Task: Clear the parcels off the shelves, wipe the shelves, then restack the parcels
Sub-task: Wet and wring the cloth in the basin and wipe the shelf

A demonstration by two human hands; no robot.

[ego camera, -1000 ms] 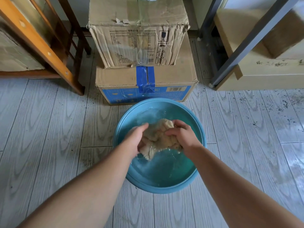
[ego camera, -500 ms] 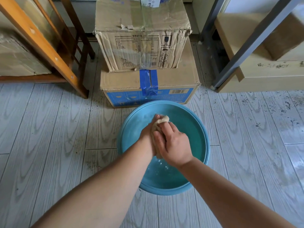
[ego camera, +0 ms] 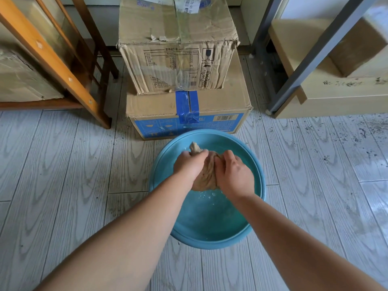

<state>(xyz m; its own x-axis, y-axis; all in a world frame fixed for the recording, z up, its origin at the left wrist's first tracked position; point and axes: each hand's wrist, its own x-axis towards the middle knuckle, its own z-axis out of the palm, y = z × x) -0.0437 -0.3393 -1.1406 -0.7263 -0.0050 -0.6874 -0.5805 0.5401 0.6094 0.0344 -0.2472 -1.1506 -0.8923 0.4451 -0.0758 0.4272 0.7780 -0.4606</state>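
Observation:
A wet beige cloth [ego camera: 206, 175] is bunched over a teal basin [ego camera: 255, 215] of water on the floor. My left hand [ego camera: 190, 164] grips the cloth's upper end, a tuft sticking out above the fist. My right hand [ego camera: 233, 175] grips its right side. Water drips from the cloth into the basin. Just behind the basin two cardboard parcels are stacked: a crumpled brown one [ego camera: 178, 59] on a wider one with blue tape and a blue front [ego camera: 220, 103].
A wooden shelf frame [ego camera: 52, 59] stands at the left with a box inside it. A grey metal shelf post [ego camera: 315, 53] and pale boards with a box [ego camera: 352, 49] stand at the right. The floor is grey planks, speckled with dirt on the right.
The cloth went from loosely held in the water to squeezed tight between both hands, and now my hands have spread apart along it, wringing it above the water.

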